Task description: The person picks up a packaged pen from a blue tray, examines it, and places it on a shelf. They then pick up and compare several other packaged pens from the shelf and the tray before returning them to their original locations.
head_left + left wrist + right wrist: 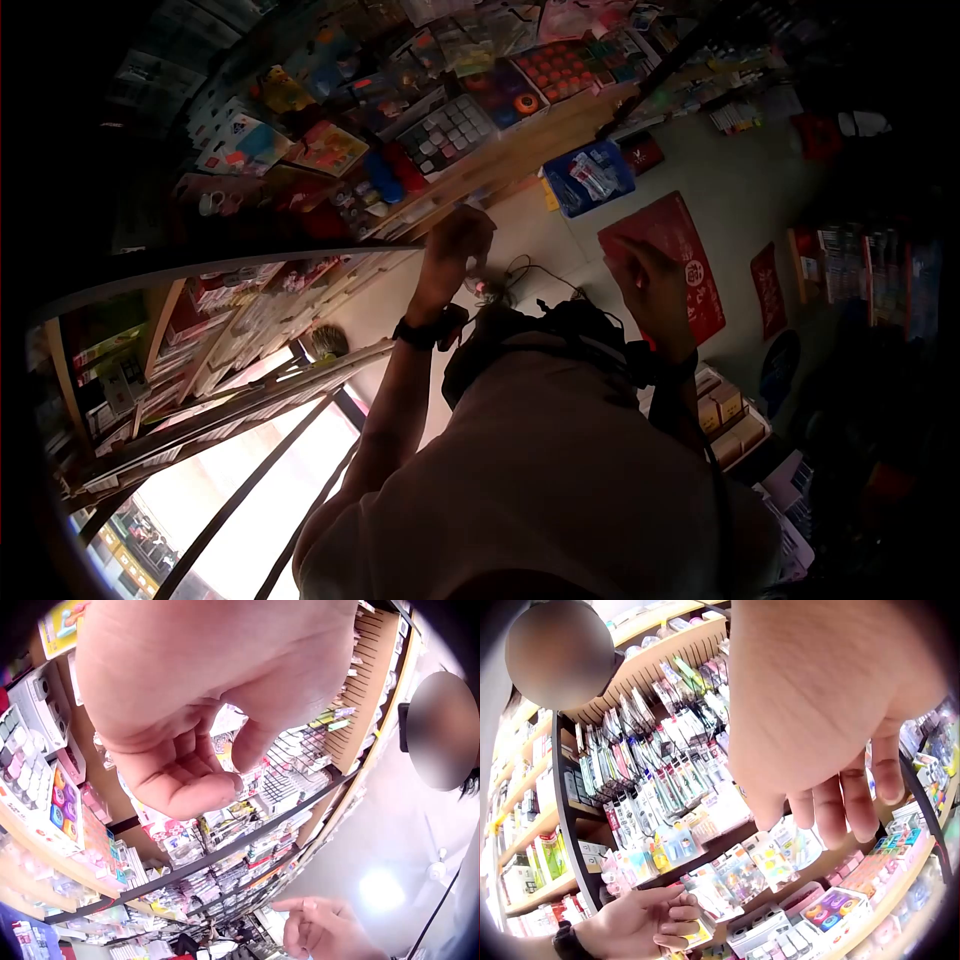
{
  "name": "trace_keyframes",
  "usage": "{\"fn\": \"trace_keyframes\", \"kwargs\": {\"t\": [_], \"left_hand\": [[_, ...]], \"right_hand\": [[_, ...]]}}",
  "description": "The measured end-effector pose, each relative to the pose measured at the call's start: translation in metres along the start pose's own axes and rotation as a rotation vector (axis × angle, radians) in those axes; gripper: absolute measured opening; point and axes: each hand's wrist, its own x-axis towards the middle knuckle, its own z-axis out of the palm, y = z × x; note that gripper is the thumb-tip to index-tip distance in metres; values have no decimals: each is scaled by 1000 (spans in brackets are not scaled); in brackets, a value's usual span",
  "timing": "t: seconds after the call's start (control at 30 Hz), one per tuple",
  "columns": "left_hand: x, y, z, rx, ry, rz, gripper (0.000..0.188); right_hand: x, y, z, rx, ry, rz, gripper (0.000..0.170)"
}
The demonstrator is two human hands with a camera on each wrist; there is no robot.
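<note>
My left hand (455, 255) is raised in front of my body, on the side of the stocked shelves, with a dark band at its wrist. In the left wrist view its fingers (180, 791) bend loosely toward the thumb, and nothing shows between them. The right hand (650, 285) hovers at chest level over the red mat (705, 300), apart from the left. Its fingers (829, 814) hang relaxed and hold nothing in the right wrist view. Nearest behind the hands are hanging packets (675, 780) and a tray of colourful round items (834, 909).
Shelving (560, 105) full of small goods runs along the far side. A blue bin (588, 180) with white packs stands on the floor beside it. Small yellowish cartons (725, 405) sit in a box at the right. A dark cord (545, 268) loops near my waist.
</note>
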Motion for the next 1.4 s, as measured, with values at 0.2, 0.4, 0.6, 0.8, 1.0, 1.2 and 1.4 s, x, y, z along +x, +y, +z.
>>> {"fn": "trace_keyframes", "kwargs": {"t": [0.2, 0.4, 0.6, 0.8, 1.0, 1.2, 1.4], "left_hand": [[7, -24, 77, 67, -16, 31, 9], [10, -61, 181, 129, -16, -7, 14], [18, -72, 247, 144, -64, -17, 13], [35, -69, 290, 245, -109, -46, 20], [78, -86, 321, 236, -205, -128, 21], [126, -93, 356, 166, -308, -116, 19], [191, -86, 376, 169, -325, -60, 18]], "right_hand": [[-36, 68, -60, -12, 40, 37, 30], [-90, 162, -139, -48, 57, 113, 29], [-125, 210, -210, -40, 132, 192, 28], [-143, 241, -229, -63, 219, 236, 29], [-120, 203, -260, 235, 112, 28, 47], [-105, 104, -346, 474, 292, -524, 24], [-33, 95, -401, 528, 288, -774, 21]]}}
